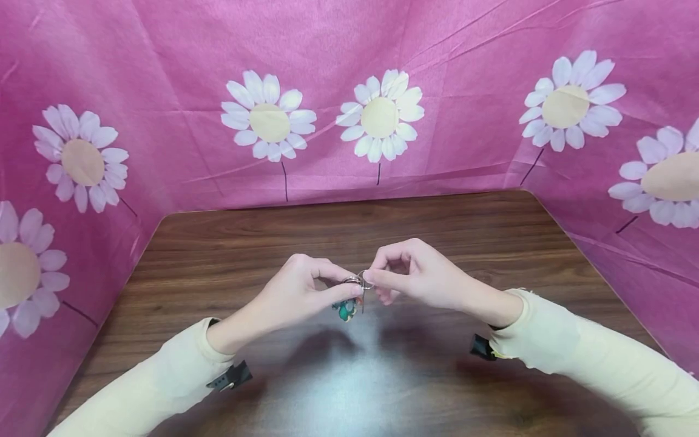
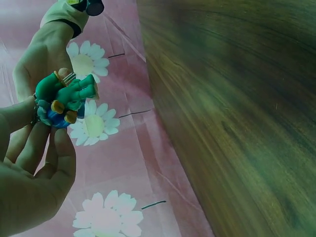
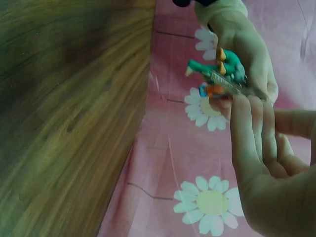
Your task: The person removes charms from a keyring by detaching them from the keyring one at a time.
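Observation:
Close together above the table, both hands work on a keychain. My left hand (image 1: 306, 291) pinches its metal rings (image 1: 352, 280) between thumb and index finger. Thumb and fingertips of my right hand (image 1: 426, 276) pinch a thin key ring (image 1: 367, 279) just beside them. Below the left fingertips hang green charms (image 1: 346, 309). Seen from the left wrist, a green toy figure (image 2: 79, 94) has yellow-orange and blue parts. A thin notched metal piece, looking like a key (image 3: 223, 81), shows in the right wrist view beside a small orange-and-blue part (image 3: 212, 90). Fingers partly hide the rings.
Beneath the hands lies a brown wood-grain table (image 1: 246, 243). Pink cloth (image 1: 327, 36) with white daisies stands along its back and sides. Pale sleeves cover both forearms, with a black strap (image 1: 232, 376) under the left cuff and a black piece (image 1: 482, 347) under the right.

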### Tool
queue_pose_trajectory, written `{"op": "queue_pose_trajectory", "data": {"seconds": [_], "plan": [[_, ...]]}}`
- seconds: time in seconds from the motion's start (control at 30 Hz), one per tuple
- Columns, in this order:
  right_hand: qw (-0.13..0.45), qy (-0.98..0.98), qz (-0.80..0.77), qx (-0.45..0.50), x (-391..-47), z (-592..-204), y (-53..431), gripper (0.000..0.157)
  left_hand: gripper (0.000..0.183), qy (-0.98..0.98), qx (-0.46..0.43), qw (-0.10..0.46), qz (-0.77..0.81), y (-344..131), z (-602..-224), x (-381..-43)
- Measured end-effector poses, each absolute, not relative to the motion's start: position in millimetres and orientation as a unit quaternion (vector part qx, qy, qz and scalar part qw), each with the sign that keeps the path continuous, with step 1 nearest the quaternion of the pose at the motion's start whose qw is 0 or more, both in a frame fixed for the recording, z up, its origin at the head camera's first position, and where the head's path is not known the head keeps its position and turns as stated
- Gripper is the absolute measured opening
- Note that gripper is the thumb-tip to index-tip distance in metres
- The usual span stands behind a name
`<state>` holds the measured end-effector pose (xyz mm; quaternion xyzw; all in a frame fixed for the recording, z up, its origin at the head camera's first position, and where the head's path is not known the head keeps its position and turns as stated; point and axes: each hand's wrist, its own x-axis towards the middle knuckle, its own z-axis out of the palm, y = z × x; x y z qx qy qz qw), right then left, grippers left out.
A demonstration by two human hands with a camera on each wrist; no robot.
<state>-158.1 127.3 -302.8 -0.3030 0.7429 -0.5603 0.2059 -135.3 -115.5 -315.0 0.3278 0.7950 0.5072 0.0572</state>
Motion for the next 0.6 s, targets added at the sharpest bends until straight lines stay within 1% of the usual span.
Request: {"op": "queue_pose_trajectory", "data": {"seconds": [0.2,0.3,0.53,0.6], "plan": [[0.108,0.782,-0.518,-0.329,-153.7,-305.6,125.3,0.011,0.009,0.768,0.295,0.126,0.554,-114.8,-316.2,-135.0],[0.073,0.798,-0.486,-0.350,-153.6,-305.9,124.9,0.012,0.009,0.771,0.287,0.140,0.551,-113.1,-319.0,-135.0],[0.036,0.807,-0.439,-0.393,-157.0,-303.4,124.3,0.015,0.009,0.791,0.305,0.109,0.518,-110.6,-323.5,-135.4],[0.011,0.810,-0.415,-0.414,-159.2,-302.9,125.1,0.017,0.009,0.790,0.303,0.110,0.522,-110.3,-322.3,-135.2]]}}
